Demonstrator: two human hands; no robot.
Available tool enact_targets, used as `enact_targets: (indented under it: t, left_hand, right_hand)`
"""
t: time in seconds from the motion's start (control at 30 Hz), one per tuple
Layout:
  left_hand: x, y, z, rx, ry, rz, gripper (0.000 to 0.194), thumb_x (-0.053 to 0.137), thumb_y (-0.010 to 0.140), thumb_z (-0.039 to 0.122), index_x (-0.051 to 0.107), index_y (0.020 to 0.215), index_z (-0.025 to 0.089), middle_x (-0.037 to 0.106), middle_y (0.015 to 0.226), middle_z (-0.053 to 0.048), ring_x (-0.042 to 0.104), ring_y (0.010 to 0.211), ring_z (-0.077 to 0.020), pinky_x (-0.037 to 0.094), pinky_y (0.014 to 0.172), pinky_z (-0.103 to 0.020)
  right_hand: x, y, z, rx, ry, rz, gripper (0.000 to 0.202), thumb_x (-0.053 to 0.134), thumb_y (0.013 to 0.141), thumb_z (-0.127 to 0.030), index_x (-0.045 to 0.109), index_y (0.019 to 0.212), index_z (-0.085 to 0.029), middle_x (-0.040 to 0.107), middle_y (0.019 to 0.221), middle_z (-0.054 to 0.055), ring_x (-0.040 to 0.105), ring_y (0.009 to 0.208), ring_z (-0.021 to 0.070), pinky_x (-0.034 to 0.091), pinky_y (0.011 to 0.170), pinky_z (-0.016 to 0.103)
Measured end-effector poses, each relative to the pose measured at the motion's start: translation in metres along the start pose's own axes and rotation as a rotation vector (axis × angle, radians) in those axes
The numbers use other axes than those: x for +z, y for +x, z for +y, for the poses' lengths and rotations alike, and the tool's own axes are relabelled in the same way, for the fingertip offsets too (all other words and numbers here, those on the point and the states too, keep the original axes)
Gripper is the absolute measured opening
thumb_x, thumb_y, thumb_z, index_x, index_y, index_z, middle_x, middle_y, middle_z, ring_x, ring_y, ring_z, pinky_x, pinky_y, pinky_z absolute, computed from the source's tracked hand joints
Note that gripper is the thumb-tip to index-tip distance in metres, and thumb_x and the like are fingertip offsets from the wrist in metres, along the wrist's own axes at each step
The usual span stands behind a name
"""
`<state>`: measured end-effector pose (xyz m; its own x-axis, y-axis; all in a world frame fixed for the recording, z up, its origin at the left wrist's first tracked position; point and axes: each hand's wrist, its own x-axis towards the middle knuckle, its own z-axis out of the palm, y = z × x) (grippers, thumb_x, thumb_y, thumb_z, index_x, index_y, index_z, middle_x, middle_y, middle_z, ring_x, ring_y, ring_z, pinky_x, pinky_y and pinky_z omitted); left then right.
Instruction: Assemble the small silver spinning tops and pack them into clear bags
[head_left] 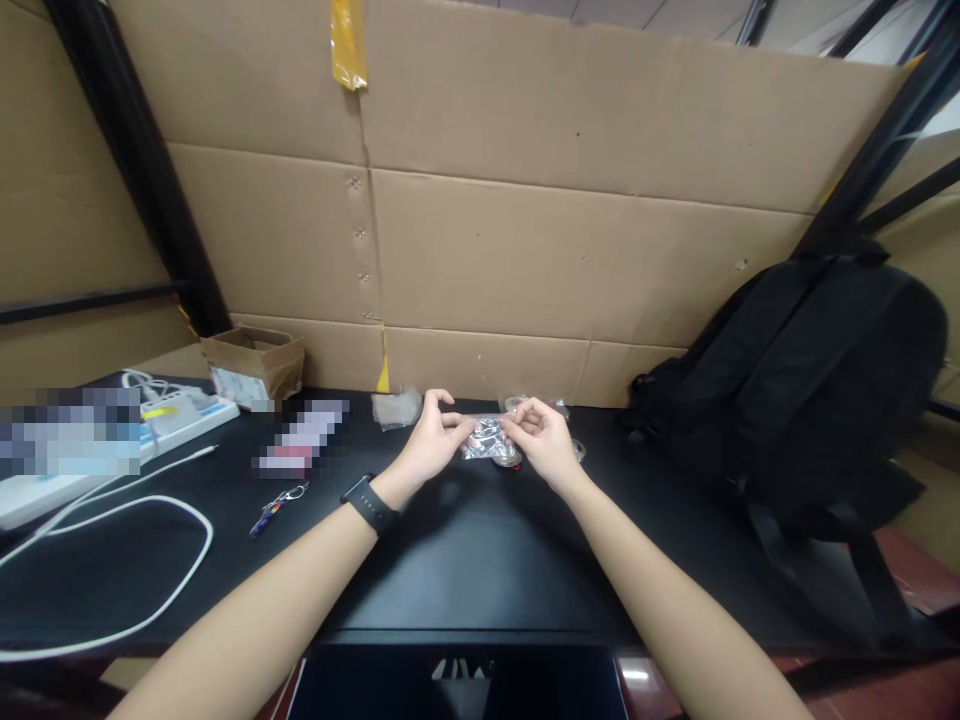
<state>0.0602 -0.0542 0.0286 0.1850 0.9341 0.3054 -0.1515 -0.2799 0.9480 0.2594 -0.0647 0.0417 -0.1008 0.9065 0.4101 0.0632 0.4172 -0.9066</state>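
Between my two hands a small clear plastic bag (pixel 487 441) with shiny metallic pieces inside is held above the black table. My left hand (pixel 433 440) pinches its left upper corner between thumb and fingers, and a dark watch (pixel 369 503) sits on that wrist. At the opposite corner, my right hand (pixel 546 440) pinches the bag with thumb and forefinger. What exactly the bag contains is too small to tell. Behind and below the bag lie more small packets and round items, partly covered by it and my right hand.
A black backpack (pixel 817 380) fills the right side. On the left are a cardboard box (pixel 259 365), a keychain (pixel 276 508), a white cable (pixel 206 550) and a power strip (pixel 217 410). A translucent packet (pixel 396 408) lies at the back, before the cardboard wall (pixel 480 250).
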Motion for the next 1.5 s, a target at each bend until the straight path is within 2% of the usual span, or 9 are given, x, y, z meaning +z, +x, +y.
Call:
enact_targets:
  t: [0.2, 0.37, 0.63, 0.87, 1.0, 1.2, 1.3, 1.4, 1.5]
  left_hand:
    - [-0.002, 0.002, 0.003, 0.098, -0.005, -0.026, 0.036, 0.073, 0.083, 0.039, 0.042, 0.088, 0.021, 0.066, 0.076, 0.003, 0.068, 0.066, -0.0133, 0.053, 0.063, -0.024]
    - [-0.004, 0.0, 0.005, 0.175, 0.131, 0.051, 0.02, 0.068, 0.085, 0.035, 0.068, 0.085, 0.015, 0.075, 0.094, -0.008, 0.07, 0.081, -0.0185, 0.055, 0.073, -0.029]
    - [-0.002, -0.006, 0.015, 0.159, 0.223, -0.08, 0.037, 0.07, 0.086, 0.034, 0.07, 0.118, 0.015, 0.077, 0.102, -0.01, 0.072, 0.083, -0.0191, 0.056, 0.075, -0.028]
    - [-0.001, -0.006, 0.016, 0.155, 0.166, -0.172, 0.037, 0.072, 0.085, 0.039, 0.072, 0.112, 0.014, 0.072, 0.122, -0.014, 0.072, 0.101, -0.0249, 0.058, 0.09, -0.035]
    - [-0.004, -0.006, 0.016, 0.117, 0.217, -0.204, 0.046, 0.075, 0.083, 0.038, 0.069, 0.122, 0.015, 0.073, 0.117, -0.013, 0.074, 0.084, -0.02, 0.058, 0.079, -0.031]
    - [-0.012, -0.005, 0.024, 0.071, 0.337, -0.211, 0.063, 0.08, 0.078, 0.037, 0.062, 0.135, 0.016, 0.07, 0.062, 0.0, 0.06, 0.053, -0.0125, 0.043, 0.055, -0.021]
    - [-0.015, -0.006, 0.03, 0.066, 0.346, -0.245, 0.071, 0.084, 0.074, 0.036, 0.059, 0.138, 0.018, 0.07, 0.065, 0.001, 0.058, 0.051, -0.0106, 0.037, 0.05, -0.019]
    - [-0.015, -0.007, 0.033, 0.063, 0.357, -0.283, 0.073, 0.084, 0.074, 0.033, 0.057, 0.14, 0.019, 0.07, 0.067, 0.001, 0.058, 0.048, -0.0096, 0.033, 0.045, -0.018]
    - [-0.015, -0.009, 0.035, 0.065, 0.34, -0.338, 0.075, 0.083, 0.074, 0.031, 0.054, 0.142, 0.021, 0.075, 0.086, -0.005, 0.066, 0.056, -0.0118, 0.038, 0.046, -0.017]
  right_hand:
    - [-0.004, 0.003, 0.001, 0.019, -0.04, 0.088, 0.023, 0.073, 0.077, -0.04, 0.074, 0.086, -0.019, 0.076, 0.087, 0.009, 0.072, 0.081, 0.0254, 0.059, 0.083, 0.042]
    - [0.001, -0.004, -0.004, 0.073, 0.014, 0.026, 0.036, 0.074, 0.08, -0.039, 0.077, 0.109, -0.018, 0.076, 0.078, 0.007, 0.071, 0.07, 0.0219, 0.059, 0.071, 0.036]
    - [0.002, -0.004, -0.006, 0.052, 0.029, -0.024, 0.034, 0.08, 0.075, -0.042, 0.081, 0.099, -0.018, 0.08, 0.096, 0.01, 0.074, 0.086, 0.0265, 0.059, 0.083, 0.04]
    - [-0.003, -0.003, -0.005, 0.068, 0.078, -0.095, 0.039, 0.083, 0.074, -0.041, 0.08, 0.105, -0.018, 0.079, 0.104, 0.012, 0.076, 0.089, 0.0291, 0.061, 0.084, 0.044]
    - [-0.007, -0.003, -0.005, 0.094, 0.072, -0.146, 0.044, 0.083, 0.074, -0.041, 0.077, 0.111, -0.017, 0.078, 0.105, 0.013, 0.076, 0.085, 0.0289, 0.063, 0.079, 0.043]
    - [-0.013, -0.003, -0.01, 0.074, 0.007, -0.189, 0.054, 0.085, 0.073, -0.038, 0.072, 0.121, -0.017, 0.078, 0.097, 0.01, 0.076, 0.078, 0.0258, 0.063, 0.079, 0.044]
    - [-0.015, -0.004, -0.017, 0.035, -0.008, -0.229, 0.06, 0.085, 0.071, -0.034, 0.069, 0.127, -0.02, 0.072, 0.12, 0.012, 0.075, 0.077, 0.0222, 0.063, 0.079, 0.043]
    - [-0.016, -0.004, -0.025, -0.037, -0.033, -0.265, 0.059, 0.085, 0.071, -0.03, 0.069, 0.127, -0.026, 0.05, 0.151, 0.011, 0.073, 0.077, 0.0166, 0.064, 0.078, 0.038]
    - [-0.019, -0.005, -0.028, -0.023, -0.03, -0.297, 0.071, 0.085, 0.071, -0.028, 0.06, 0.138, -0.03, 0.049, 0.151, 0.012, 0.071, 0.073, 0.0135, 0.064, 0.072, 0.035]
